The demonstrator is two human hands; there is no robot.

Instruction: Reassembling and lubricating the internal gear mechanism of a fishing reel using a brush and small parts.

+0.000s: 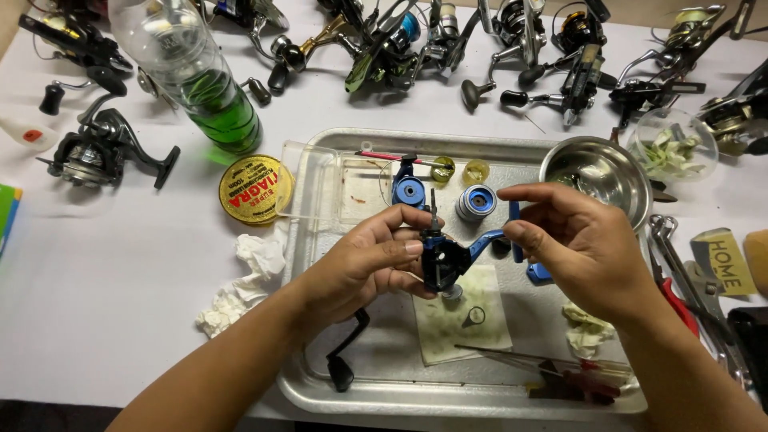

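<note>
Two hands work above the metal tray (320, 376): my left hand (368, 260) grips the blue reel body (442, 260) over its middle, my right hand (580, 240) pinches the reel's blue arm (514, 228); a blue spool (476, 202) stands just beyond.

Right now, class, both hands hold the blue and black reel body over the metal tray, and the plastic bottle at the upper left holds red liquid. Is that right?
Not quite. The head view shows the liquid in the plastic bottle is green, not red. The rest stands: the left hand and right hand hold the blue and black reel body over the metal tray.
</note>
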